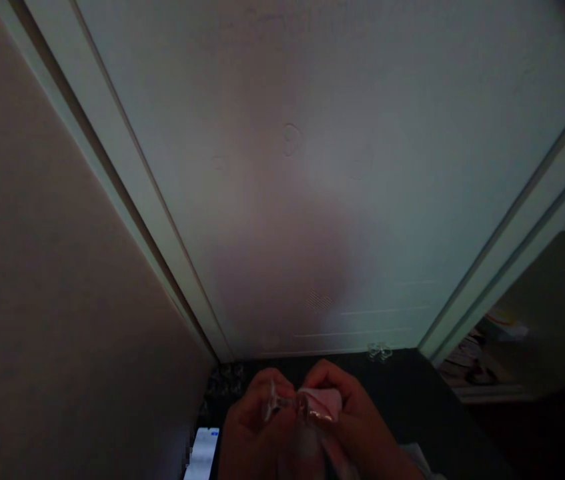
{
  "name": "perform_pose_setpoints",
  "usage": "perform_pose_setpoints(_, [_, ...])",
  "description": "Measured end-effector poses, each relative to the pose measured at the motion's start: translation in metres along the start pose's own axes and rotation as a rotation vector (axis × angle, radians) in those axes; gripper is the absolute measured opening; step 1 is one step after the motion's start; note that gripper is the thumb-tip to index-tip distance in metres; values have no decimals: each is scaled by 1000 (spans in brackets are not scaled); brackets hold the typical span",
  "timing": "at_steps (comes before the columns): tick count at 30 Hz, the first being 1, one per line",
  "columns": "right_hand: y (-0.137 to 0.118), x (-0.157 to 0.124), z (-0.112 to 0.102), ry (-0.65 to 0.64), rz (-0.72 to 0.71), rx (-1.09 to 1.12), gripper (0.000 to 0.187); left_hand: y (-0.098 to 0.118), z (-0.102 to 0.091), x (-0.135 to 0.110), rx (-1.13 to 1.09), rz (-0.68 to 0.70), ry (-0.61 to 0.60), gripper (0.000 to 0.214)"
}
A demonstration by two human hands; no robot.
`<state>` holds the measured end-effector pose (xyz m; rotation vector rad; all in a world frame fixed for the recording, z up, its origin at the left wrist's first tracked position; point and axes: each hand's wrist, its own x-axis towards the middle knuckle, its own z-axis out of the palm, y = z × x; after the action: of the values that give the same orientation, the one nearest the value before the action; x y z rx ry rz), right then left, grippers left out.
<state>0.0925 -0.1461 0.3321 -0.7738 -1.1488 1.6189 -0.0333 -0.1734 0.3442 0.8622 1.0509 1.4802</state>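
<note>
A small clear stemmed glass [275, 405] is held sideways low in the middle of the head view. My left hand [255, 427] is closed around its stem and disc-like foot. My right hand [362, 427] is closed on a pale pinkish cloth [328, 402], or perhaps a tissue, pressed against the bowl end of the glass. Loose folds of pale material hang down between both hands. Dim light and blur hide the exact finger contacts.
A lit phone [203, 453] lies left of my hands on the dark tabletop [392, 393]. Clear glass pieces [379, 351] stand at its back edge, others [227, 379] at the back left. A white panel [387, 220] rises behind; shelves [502, 327] with items stand right.
</note>
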Motion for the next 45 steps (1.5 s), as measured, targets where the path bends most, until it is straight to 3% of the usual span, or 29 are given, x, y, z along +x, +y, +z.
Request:
perform_pose_setpoints(4, [3,0,1,44,-141,-62,24,-4,-3,3,-41,9,-21,9])
perform_pose_setpoints(9, [13,1,-2,88,-463,-206,10,-6,0,7,-149,-43,-64,13])
perform_pose_setpoints(13, [14,4,-3,114,-596,-325,11,-10,-1,13,-211,-99,-61,17])
perform_pose_setpoints(28, [9,5,-5,76,-711,-482,19,-6,3,10,-144,-111,135,21])
perform_pose_setpoints(39, [15,8,-10,87,-745,-544,17,-17,0,16,-264,-137,12,19])
perform_pose_setpoints(45, [14,10,-10,115,-831,-616,16,-15,6,16,-281,-96,10,20])
